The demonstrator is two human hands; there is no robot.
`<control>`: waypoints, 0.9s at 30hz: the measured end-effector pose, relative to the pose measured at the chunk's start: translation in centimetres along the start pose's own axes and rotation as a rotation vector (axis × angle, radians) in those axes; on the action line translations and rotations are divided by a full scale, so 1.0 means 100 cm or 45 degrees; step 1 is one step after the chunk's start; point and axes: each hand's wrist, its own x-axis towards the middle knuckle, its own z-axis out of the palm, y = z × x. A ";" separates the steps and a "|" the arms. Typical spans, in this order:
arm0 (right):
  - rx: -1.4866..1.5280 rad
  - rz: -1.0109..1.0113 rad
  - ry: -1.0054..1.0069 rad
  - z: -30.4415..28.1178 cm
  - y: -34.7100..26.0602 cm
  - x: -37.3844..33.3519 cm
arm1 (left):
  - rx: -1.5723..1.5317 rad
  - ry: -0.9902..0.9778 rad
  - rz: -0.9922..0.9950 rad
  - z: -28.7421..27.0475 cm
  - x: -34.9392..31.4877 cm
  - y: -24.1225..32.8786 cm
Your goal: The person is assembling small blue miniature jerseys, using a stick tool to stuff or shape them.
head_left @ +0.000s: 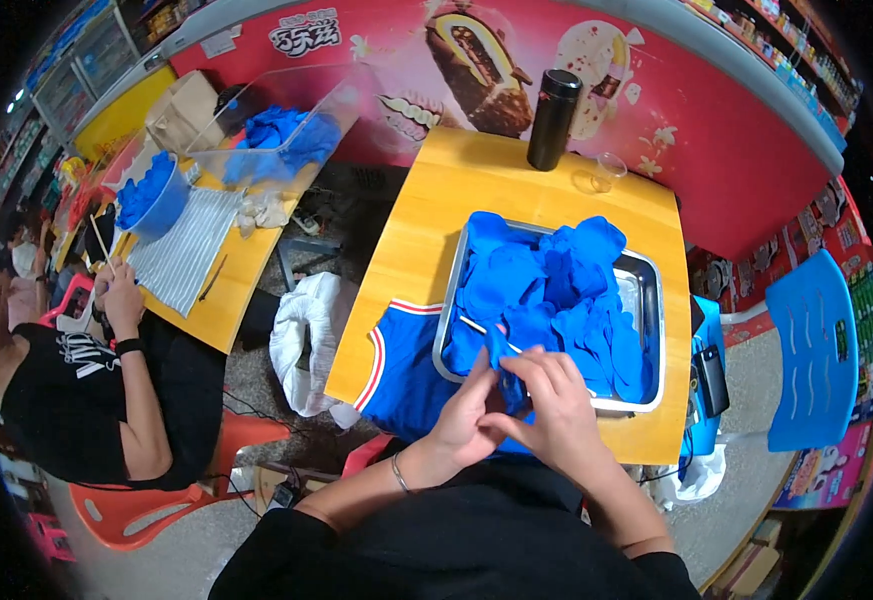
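Over the near edge of the metal tray (pixel 640 290), the left hand (pixel 459 415) and right hand (pixel 556 405) are close together, fingers curled in, pinching a small blue piece (pixel 511 392). A thin white stick (pixel 472 325) shows beside them; whether either hand grips it, I cannot tell. The piece looks light, soft and floppy, likely easiest to take by a loose edge between thumb and fingertips. The tray, toward the surface's (pixel 406 240) near right corner, holds heaped blue pieces (pixel 556 290); on the neighbouring surface (pixel 261 250), a blue bowl (pixel 169 212) and clear bin (pixel 211 160) hold more blue material.
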 end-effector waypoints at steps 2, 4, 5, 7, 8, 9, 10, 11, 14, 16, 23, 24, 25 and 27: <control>0.009 0.021 0.025 0.009 0.007 0.001 | -0.002 0.004 0.113 0.014 -0.002 0.004; -0.027 -0.012 0.046 0.010 0.011 -0.001 | 0.038 -0.034 0.138 0.013 -0.002 0.004; -0.024 0.010 0.043 0.010 0.012 -0.002 | 0.067 -0.046 0.131 0.012 -0.004 0.004; 0.095 0.054 0.091 0.011 0.016 -0.004 | 0.082 0.038 0.093 0.014 -0.005 0.004; 0.192 0.061 0.117 0.014 0.019 -0.005 | 0.102 0.109 0.074 0.015 -0.004 0.003; 0.189 0.074 0.116 0.014 0.021 -0.006 | 0.099 0.112 0.062 0.014 -0.003 0.001; 0.196 0.099 0.193 0.013 0.022 -0.006 | 0.043 0.090 0.071 0.013 -0.002 -0.001; 0.202 0.123 0.269 0.013 0.023 -0.007 | -0.013 0.069 0.081 0.011 -0.001 -0.002; 0.318 0.236 0.280 0.017 0.032 -0.014 | -0.069 0.049 0.070 0.013 0.002 -0.005; 0.349 0.278 0.280 0.018 0.038 -0.016 | -0.006 0.054 0.040 0.009 0.002 -0.007; 2.391 0.313 0.466 -0.055 0.025 -0.006 | 0.035 -0.156 0.020 0.011 0.005 -0.002; 1.391 0.214 0.140 -0.045 0.032 -0.002 | 0.035 -0.147 -0.019 0.014 0.004 -0.002; 0.383 0.101 -0.151 -0.035 0.040 0.001 | 0.035 -0.152 -0.010 0.016 0.003 0.000; 0.197 0.067 -0.080 -0.036 0.048 -0.007 | 0.103 -0.016 -0.129 0.019 0.001 0.004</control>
